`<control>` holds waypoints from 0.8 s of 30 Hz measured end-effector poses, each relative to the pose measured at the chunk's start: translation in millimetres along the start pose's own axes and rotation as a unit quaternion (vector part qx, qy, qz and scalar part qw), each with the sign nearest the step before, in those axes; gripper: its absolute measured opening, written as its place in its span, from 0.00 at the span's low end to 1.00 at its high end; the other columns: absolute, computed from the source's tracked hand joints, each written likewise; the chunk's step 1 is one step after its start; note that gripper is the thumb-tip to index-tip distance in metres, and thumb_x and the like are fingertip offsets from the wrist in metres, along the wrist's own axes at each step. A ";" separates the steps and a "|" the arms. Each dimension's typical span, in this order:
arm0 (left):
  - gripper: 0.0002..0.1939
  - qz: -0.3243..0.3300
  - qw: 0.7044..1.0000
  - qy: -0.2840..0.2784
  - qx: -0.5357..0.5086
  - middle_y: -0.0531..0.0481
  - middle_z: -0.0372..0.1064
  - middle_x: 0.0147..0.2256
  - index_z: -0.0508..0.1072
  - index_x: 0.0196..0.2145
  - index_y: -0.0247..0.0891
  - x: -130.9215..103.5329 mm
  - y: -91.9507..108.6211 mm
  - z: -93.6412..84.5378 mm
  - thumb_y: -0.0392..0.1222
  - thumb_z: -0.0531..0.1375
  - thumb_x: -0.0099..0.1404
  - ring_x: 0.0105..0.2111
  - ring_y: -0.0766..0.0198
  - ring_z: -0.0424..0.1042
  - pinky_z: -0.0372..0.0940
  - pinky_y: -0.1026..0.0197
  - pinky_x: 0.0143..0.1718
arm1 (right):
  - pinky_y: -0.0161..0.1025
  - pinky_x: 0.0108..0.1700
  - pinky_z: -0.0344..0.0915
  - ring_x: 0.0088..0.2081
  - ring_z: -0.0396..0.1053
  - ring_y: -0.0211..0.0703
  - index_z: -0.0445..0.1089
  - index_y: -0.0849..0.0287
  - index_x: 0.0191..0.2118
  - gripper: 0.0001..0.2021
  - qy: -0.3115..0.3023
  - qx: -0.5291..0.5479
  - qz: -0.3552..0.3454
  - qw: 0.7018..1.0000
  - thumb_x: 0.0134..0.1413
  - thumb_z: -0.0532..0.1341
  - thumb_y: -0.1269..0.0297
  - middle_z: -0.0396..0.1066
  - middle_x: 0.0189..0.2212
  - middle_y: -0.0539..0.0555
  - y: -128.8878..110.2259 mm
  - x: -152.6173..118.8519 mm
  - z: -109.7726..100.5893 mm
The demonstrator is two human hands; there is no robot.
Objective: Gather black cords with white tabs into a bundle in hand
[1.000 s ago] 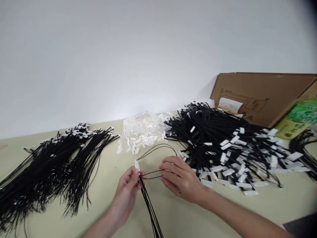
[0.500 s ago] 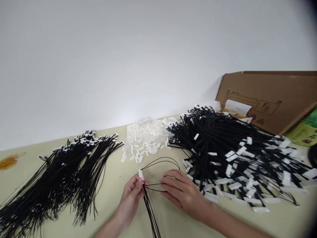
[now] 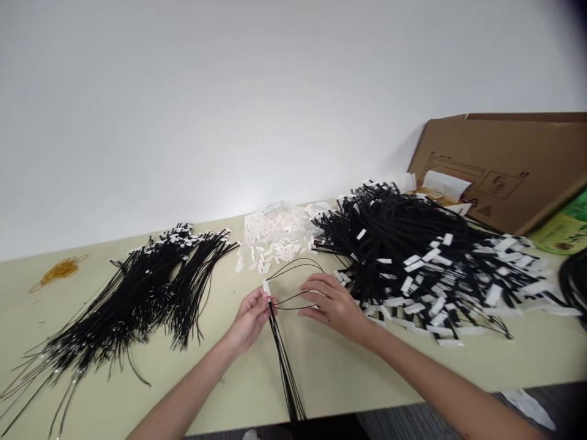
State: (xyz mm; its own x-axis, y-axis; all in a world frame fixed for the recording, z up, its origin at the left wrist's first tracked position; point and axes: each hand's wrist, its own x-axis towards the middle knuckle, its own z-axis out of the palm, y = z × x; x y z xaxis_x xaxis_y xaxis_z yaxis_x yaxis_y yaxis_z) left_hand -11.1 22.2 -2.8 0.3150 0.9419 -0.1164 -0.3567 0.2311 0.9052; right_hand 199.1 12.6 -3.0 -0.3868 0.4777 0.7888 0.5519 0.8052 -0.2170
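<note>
Near the middle of the table, my left hand [image 3: 250, 324] pinches a small white connector [image 3: 266, 289] between thumb and fingers. Several thin black wires [image 3: 285, 360] run down from it past the table's front edge. Others arc from the connector in a loop over to my right hand [image 3: 337, 308]. Its fingers are curled round that loop, a little to the right of the connector; the grip itself is partly hidden. Loose white connectors [image 3: 275, 252] lie just beyond both hands, by a clear plastic bag [image 3: 279, 223] full of the same pieces.
On the left lies a pile of black wires [image 3: 147, 287] with white ends. A larger pile of black wires [image 3: 394, 232] with white tags spreads to the right. Behind it leans a cardboard box [image 3: 495, 165]. Yellow rubber bands [image 3: 62, 269] lie at far left, a green packet [image 3: 564, 229] at far right.
The view has tipped downward, so the table's front edge and the floor now show. Both hands keep hold as before; the wire loop at my right hand looks slightly smaller.
</note>
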 end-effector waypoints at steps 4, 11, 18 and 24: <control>0.08 -0.007 1.000 -0.013 -0.003 0.50 0.64 0.27 0.69 0.28 0.33 -0.8 -2.5 0.4 0.42 0.60 0.56 0.25 0.70 0.59 0.56 0.66 0.29 | 0.43 0.42 0.63 0.43 0.62 0.44 0.67 0.62 0.37 0.13 -0.005 -0.005 -0.005 1.000 0.47 0.62 0.59 0.69 0.36 0.56 3.0 1.1 0.3; 0.09 -0.026 0.999 -0.027 -0.009 0.49 0.65 0.28 0.70 0.27 0.34 -4.5 -0.7 3.2 0.43 0.62 0.53 0.27 0.68 0.62 0.57 0.65 0.30 | 0.43 0.42 0.62 0.44 0.61 0.44 0.64 0.61 0.32 0.07 -0.023 0.009 0.022 0.999 0.49 0.61 0.64 0.68 0.34 0.56 4.7 0.1 4.6; 0.09 -0.034 0.999 -0.020 -0.020 0.50 0.65 0.28 0.69 0.28 0.34 -4.6 -2.9 3.6 0.44 0.61 0.54 0.23 0.71 0.59 0.57 0.65 0.30 | 0.43 0.42 0.62 0.45 0.60 0.44 0.58 0.60 0.24 0.09 -0.026 0.054 0.032 0.998 0.50 0.60 0.68 0.63 0.36 0.57 1.4 -0.4 0.1; 0.11 -0.011 1.000 0.006 -0.003 0.51 0.65 0.26 0.68 0.25 0.34 -0.8 -4.1 4.6 0.45 0.61 0.54 0.23 0.70 0.60 0.57 0.66 0.29 | 0.38 0.34 0.61 0.31 0.60 0.38 0.55 0.59 0.22 0.12 0.000 0.036 -0.006 0.999 0.50 0.59 0.69 0.59 0.22 0.50 -6.5 -0.6 0.8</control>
State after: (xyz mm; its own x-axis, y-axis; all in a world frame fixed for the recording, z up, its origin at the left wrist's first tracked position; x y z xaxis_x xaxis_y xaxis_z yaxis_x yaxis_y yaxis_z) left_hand -5.8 19.4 -4.5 0.3128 0.9393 -0.1410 -0.3544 0.2531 0.9002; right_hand 195.1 7.4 -2.6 -0.3933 0.4676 0.7916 0.4931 0.8340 -0.2476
